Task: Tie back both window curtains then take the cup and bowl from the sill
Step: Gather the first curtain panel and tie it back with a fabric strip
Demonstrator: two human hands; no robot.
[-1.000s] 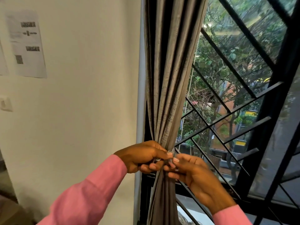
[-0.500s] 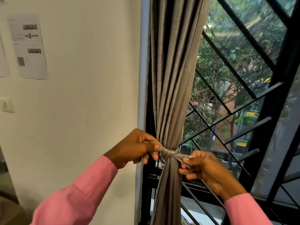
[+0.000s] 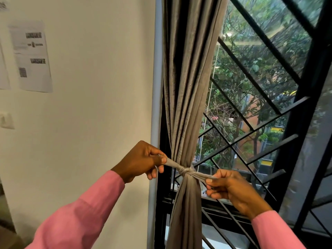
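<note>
1. Curtain (image 3: pixel 188 78): grey woven fabric with a slight sheen, hanging in deep vertical pleats at the left edge of the window and gathered to a narrow waist low down.
2. Tie-back (image 3: pixel 186 171): a strip of matching grey cloth, wound round the waist and knotted at the front; its two ends run out taut to either side.
3. Left hand (image 3: pixel 142 161): fingers and thumb pinched together on the left end of the strip, just left of the curtain.
4. Right hand (image 3: pixel 231 190): clamped likewise on the right end, slightly lower, in front of the glass.
5. Sleeves (image 3: pixel 80 212): pink, soft cloth, on both arms.
6. Window grille (image 3: pixel 251 81): black metal bars set diagonally across the pane; trees and a brick-coloured building outside.
7. Wall (image 3: pixel 98 87): smooth, cream-painted, left of the frame, carrying a printed paper sheet (image 3: pixel 31 56) and a pale switch plate (image 3: pixel 6 120).
</note>
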